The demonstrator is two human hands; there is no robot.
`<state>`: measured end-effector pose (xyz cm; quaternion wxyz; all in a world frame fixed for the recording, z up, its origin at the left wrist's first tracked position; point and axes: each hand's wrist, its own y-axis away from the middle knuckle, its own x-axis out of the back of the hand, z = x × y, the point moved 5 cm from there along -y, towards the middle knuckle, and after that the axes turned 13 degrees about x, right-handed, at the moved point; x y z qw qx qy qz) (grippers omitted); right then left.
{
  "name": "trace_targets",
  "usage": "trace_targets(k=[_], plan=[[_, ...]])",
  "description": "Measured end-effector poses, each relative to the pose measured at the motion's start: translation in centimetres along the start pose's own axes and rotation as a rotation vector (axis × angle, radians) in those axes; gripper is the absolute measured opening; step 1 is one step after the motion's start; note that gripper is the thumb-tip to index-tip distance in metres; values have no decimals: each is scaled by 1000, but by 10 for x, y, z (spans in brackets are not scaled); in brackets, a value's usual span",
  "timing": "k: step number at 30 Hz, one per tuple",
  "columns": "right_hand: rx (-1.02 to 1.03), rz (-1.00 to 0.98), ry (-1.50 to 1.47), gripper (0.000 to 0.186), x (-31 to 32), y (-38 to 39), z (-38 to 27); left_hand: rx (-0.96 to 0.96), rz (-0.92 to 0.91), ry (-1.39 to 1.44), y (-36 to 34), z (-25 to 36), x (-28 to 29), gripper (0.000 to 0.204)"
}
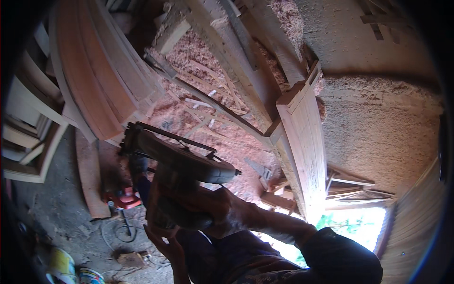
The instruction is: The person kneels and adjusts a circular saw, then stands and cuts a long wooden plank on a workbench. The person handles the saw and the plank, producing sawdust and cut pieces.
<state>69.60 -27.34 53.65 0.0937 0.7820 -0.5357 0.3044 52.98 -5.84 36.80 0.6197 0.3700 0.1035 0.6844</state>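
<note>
A dark handheld power tool (179,158) with a long rounded housing and a thin rod along its upper edge is held up in front of my body. Its exact kind I cannot tell. My right hand (213,206) is wrapped round its rear part, and the forearm comes in from the lower right in a dark sleeve. Just below the tool's lower end is my left hand (164,246), its fingers stretched out and apart. Whether they touch the tool is hard to see in the shadow.
Curved reddish boards (87,71) lean at the upper left beside wooden frames (33,142). A long beam structure (302,146) runs across the right. Below lie sawdust, offcuts and a handsaw (258,168). A red power tool (124,199), cable and buckets (61,265) stand on the floor.
</note>
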Motion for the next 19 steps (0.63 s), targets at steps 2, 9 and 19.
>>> trace_targets(k=[2, 9, 19], plan=[[-25, 61, -4, 78, 25, 0, -19, -107, -92, 102, 18, 70, 30, 92], [-63, 248, 236, 88, 118, 1, -99, -638, -168, -473, 36, 272, 29, 96], [-171, 323, 794, 70, 222, 53, -129, -1228, -323, -582, 9, 312, -156, 106]])
